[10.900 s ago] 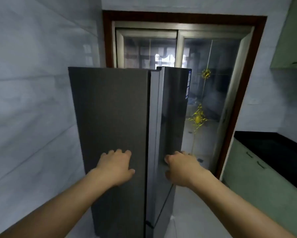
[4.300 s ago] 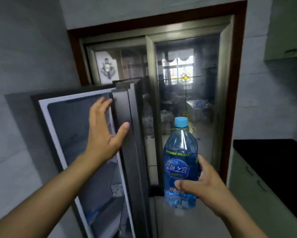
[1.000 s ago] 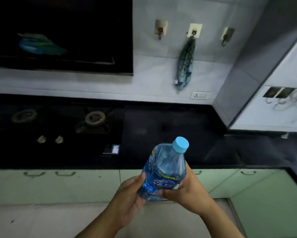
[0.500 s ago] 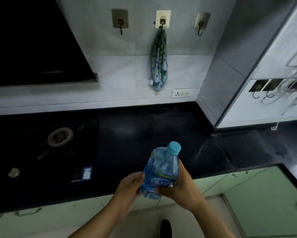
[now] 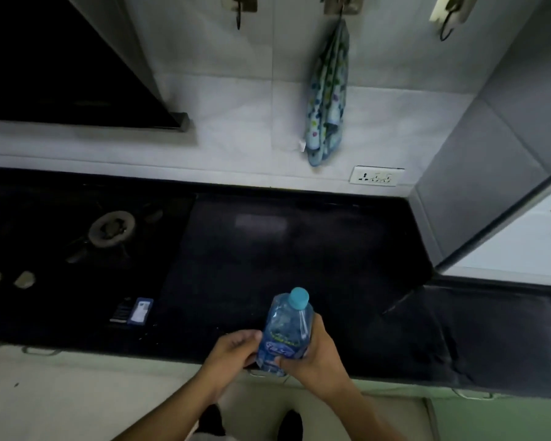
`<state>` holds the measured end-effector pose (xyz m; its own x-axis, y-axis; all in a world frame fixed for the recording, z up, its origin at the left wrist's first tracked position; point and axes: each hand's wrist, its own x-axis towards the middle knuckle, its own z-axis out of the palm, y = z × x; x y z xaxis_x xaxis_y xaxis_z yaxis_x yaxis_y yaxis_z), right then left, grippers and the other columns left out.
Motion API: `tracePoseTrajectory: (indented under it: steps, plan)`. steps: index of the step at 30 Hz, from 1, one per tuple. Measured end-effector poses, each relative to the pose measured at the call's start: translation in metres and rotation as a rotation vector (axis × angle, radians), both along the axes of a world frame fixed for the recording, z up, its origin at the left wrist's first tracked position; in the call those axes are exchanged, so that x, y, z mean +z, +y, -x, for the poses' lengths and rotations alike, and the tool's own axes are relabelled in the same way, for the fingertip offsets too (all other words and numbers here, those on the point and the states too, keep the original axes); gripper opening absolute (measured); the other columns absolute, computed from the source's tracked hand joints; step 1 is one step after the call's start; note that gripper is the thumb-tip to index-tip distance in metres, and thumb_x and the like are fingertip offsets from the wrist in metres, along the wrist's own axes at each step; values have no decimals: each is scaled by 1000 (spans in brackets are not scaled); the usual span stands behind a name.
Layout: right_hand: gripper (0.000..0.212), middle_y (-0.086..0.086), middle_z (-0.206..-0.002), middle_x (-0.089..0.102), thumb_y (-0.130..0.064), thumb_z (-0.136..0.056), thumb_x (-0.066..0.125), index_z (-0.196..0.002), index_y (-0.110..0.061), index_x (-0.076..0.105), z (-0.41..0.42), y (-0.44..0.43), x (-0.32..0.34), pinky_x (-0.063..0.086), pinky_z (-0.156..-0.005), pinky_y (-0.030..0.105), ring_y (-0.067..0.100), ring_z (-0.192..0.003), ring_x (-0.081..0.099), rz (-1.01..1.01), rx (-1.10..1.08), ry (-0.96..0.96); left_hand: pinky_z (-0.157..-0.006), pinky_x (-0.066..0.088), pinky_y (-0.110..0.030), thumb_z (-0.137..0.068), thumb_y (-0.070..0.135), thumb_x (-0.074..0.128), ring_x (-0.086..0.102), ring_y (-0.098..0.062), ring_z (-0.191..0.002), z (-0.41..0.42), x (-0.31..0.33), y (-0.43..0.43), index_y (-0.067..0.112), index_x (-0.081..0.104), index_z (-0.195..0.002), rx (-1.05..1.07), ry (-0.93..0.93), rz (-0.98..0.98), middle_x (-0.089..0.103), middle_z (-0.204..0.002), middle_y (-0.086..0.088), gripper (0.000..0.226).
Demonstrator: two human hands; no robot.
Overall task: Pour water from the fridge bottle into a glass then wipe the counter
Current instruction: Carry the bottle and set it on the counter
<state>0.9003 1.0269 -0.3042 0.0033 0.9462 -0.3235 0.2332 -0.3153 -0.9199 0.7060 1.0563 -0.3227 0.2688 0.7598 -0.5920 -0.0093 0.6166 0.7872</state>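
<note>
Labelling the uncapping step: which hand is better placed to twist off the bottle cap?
Left, probably. The right hand wraps the bottle, thumb across its label, steadying it. The left hand holds only its lower side, so it can let go and reach the blue cap.

A clear blue plastic water bottle (image 5: 285, 332) with a light blue cap on it is held tilted above the front edge of the black stone counter (image 5: 299, 249). The right hand (image 5: 312, 354) wraps around the bottle from its right side, and the left hand (image 5: 232, 351) grips its lower part from the left. Well behind the bottle, a blue-green patterned cloth (image 5: 326, 103) hangs from a wall hook, and a white wall socket (image 5: 376, 177) sits behind and to the right. Left of the bottle lies a small blue and white card (image 5: 139, 310); farther left is a round grey gas burner (image 5: 112, 229).
</note>
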Motion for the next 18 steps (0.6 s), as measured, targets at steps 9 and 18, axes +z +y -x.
tracePoseTrajectory:
  steps: [9,18]
  plan:
    - [92,-14,-117,66,-32,-57,95,-131,-33,41,-4,41,-27,56,-86,19,-6,-105,65,22,19,-99,-93,54,-26,-106,20,46,69,-15,-111,-15,-20,39,9,71,-114,22,62,108,76,-113,-5,29]
    - [94,-12,-121,61,-23,-61,94,-138,-28,39,-7,115,-48,46,-80,6,2,-107,61,-34,-45,-206,-92,50,-28,-102,13,48,66,-18,-110,-40,-31,124,12,68,-101,70,127,81,72,-115,-11,20]
